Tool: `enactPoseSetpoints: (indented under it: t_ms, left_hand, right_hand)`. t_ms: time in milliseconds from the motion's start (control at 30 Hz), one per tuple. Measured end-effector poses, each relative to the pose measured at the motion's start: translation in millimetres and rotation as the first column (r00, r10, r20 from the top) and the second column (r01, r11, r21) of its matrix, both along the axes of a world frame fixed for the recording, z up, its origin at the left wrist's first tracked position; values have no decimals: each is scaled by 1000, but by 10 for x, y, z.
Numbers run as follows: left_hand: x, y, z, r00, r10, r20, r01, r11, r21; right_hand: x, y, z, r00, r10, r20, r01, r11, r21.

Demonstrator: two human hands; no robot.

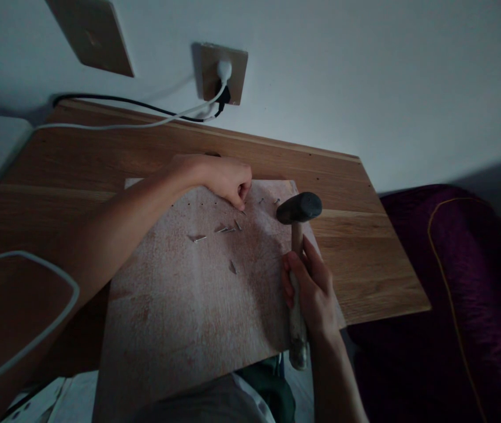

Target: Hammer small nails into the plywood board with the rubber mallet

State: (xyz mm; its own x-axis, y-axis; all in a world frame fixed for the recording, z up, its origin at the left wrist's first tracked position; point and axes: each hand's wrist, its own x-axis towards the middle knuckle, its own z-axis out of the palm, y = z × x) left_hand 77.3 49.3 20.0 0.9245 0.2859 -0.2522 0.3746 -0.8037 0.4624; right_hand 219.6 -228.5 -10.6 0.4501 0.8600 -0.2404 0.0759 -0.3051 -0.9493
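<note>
A pale plywood board [180, 299] lies on a wooden table [365, 252]. My right hand [312, 288] is wrapped round the wooden handle of a hammer [299, 208], whose dark head hangs just above the board's far right corner. My left hand [228, 176] reaches across the board's far edge, fingers pinched together at a small nail [242, 207] that I can barely make out. Several loose nails [228, 229] lie scattered on the board near that hand. A row of small nail heads or holes runs along the far edge.
A wall socket [223, 73] holds a white plug and a black plug; their cables run left along the table's back edge. A white cable [34, 270] loops over the table's left part. A dark purple cushion [462, 294] sits to the right.
</note>
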Motion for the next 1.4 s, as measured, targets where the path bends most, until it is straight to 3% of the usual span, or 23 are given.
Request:
enactPoseSetpoints:
  t_ms: [233,500,767,1067,1400]
  left_hand:
    - [33,-78,45,999,-6,-32,7,1000,29]
    - [-20,14,53,997,60,-44,-57,996,70]
    - [-6,-53,122,997,68,-48,-57,976,209]
    - [-9,-48,63,996,76,48,-85,968,235]
    - [-11,-99,78,994,104,33,-109,957,267]
  right_hand:
    - [-11,0,21,1000,-1,0,1,1000,-11]
    - [3,-13,-4,1000,8,-25,-8,1000,-1]
    - [5,-9,-15,1000,6,5,-6,1000,-2]
    - [5,-7,-21,1000,-5,0,5,1000,2]
    - [1,-8,-31,1000,-4,11,4,1000,2]
